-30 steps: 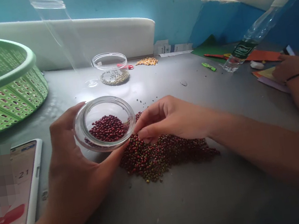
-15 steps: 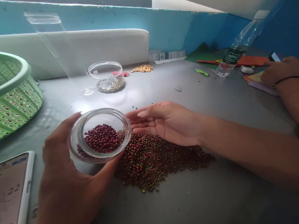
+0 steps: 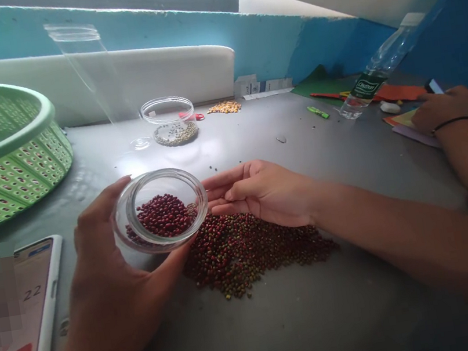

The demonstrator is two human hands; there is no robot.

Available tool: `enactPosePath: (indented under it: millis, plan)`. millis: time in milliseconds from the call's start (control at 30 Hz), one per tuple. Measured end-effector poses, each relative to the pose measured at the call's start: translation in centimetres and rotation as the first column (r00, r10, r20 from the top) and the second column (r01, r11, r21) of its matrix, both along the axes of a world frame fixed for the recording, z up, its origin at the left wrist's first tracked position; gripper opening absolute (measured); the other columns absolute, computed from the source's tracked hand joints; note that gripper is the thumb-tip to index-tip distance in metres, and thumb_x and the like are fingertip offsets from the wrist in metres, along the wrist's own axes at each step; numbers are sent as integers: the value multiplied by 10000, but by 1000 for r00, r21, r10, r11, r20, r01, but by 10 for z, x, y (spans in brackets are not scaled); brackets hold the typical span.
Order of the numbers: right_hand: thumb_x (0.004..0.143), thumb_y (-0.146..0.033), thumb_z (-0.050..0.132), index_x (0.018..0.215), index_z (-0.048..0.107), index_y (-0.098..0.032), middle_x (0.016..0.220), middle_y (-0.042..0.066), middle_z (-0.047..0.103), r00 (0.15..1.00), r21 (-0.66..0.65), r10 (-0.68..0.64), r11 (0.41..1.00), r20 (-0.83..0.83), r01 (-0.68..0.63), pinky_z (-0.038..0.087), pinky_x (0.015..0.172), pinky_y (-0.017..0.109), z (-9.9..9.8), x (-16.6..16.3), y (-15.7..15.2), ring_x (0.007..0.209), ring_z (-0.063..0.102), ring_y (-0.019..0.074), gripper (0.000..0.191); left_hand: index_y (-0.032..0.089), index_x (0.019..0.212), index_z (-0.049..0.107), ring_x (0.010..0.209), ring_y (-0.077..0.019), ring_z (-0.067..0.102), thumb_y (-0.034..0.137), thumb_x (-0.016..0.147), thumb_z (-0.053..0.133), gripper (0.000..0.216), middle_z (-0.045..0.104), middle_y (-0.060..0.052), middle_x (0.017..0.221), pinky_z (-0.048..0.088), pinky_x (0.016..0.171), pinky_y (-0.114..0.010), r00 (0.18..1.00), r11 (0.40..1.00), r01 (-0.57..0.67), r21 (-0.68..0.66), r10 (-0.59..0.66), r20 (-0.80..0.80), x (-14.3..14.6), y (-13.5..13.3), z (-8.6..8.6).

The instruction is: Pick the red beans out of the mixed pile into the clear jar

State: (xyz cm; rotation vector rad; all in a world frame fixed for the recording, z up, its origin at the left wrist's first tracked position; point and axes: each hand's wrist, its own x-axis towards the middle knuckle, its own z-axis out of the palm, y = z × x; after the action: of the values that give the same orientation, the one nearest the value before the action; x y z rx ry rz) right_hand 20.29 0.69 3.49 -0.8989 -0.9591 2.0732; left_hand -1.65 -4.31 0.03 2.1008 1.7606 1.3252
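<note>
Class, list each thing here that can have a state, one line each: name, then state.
Clear round jar: open, tilted, part-filled with red beans, gripped by left hand.
Right hand: open, palm up, beside the jar's rim.
Mixed red-and-green bean pile: loose on grey table.
White-edged phone: screen lit.
Clear plastic bottle: capped, leaning.

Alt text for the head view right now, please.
The left hand holds a clear jar of red beans, and the open right hand, palm up, lies beside its rim above a pile of mixed red and green beans on the grey table. A green basket, a phone and another person's hand sit at the edges.
</note>
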Motion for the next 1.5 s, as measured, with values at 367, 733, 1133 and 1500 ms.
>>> enactPosePath:
  millis: [367,733,1133,1500]
  plan:
    - [928,-126,610,1011,712,-135,910,85,767,993,10,105,994,44,-106,614,798,221,-4,2,-2,806,748,125,132,311,1427,378,1256,-349,548,552,608,791,948,512,-64,1409,458,1104,-562,1000,1000,-2,15,3,-10,-2,-1,0]
    - [970,-376,580,1005,693,-155,585,-9,678,930,70,217,966,295,-248,410,346,122,0,1,-5,403,564,58,250,349,1426,364,1233,-358,568,546,576,808,979,512,-65,1402,476,1057,-604,999,999,-29,-16,29,18,-1,0,-2]
    - [984,-457,489,821,723,-129,834,76,708,958,-10,-219,975,-184,221,560,759,241,2,-3,-6,761,652,128,435,253,1422,425,1197,-389,534,555,630,758,911,567,-115,1315,467,1024,-589,991,995,72,76,-63,-114,-2,1,1]
    - [960,-572,424,1196,640,-264,1386,27,597,918,535,-341,747,-201,395,392,1125,389,19,-21,-40,1361,491,230,444,353,1445,395,1072,-378,529,566,687,692,842,582,-76,1234,517,900,-549,967,988,111,103,-84,-242,14,-7,11]
